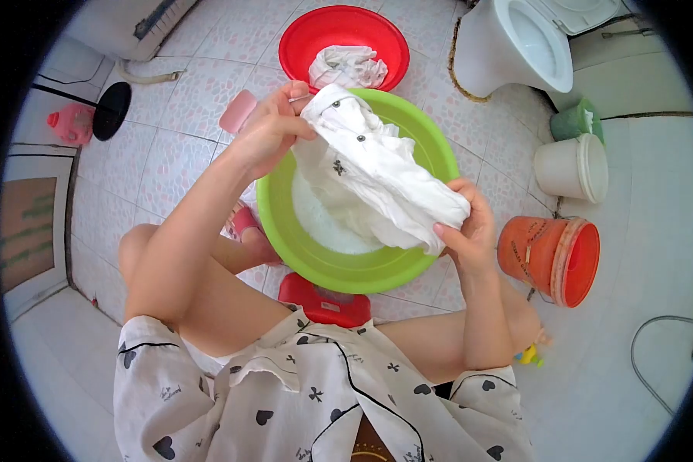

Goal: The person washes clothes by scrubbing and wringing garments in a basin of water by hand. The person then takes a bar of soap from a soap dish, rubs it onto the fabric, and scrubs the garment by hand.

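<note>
A white garment point(385, 173) with dark round buttons and a small black print is stretched between my two hands, over a lime-green basin point(339, 269). Its collar-like end is pinched by my left hand point(271, 129) at the basin's upper left rim. My right hand point(473, 231) grips the other end at the basin's right side, with the thumb on top of the fabric. The lower folds hang toward the foamy water point(323, 222) in the basin; whether they touch it I cannot tell.
Beyond the green basin stands a red basin point(396, 46) with a crumpled white cloth point(349, 68). A pink plastic piece point(239, 112) lies left of it. A toilet point(508, 46), a white bucket point(566, 168) and an orange bucket point(535, 250) line the right. A red stool point(323, 304) sits below.
</note>
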Tool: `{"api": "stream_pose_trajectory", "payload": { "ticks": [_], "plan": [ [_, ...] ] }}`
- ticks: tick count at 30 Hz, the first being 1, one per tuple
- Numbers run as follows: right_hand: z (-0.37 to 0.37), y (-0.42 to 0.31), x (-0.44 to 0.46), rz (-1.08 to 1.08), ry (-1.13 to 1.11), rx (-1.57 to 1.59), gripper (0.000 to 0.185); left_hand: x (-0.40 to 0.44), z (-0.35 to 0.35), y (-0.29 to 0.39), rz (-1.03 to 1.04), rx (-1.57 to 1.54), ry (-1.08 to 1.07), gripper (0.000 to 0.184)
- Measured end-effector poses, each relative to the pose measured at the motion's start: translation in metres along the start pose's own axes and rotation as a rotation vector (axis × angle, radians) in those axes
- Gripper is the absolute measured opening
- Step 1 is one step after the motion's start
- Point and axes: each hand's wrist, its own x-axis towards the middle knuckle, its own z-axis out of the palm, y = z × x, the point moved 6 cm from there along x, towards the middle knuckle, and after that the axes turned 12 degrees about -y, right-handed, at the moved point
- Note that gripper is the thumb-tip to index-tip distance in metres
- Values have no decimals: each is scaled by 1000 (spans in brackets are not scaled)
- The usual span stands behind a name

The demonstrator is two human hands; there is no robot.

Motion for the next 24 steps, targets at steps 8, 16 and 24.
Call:
{"api": "stream_pose_trajectory", "payload": {
  "ticks": [8,16,24],
  "plan": [
    [-15,10,-1,-45,2,225,20,0,7,10,40,1,-58,50],
    [-23,2,-3,73,40,-48,18,-1,10,22,130,-121,-137,48],
    [-3,0,-4,551,21,-75,17,0,24,35,41,162,-19,29]
  ]
}}
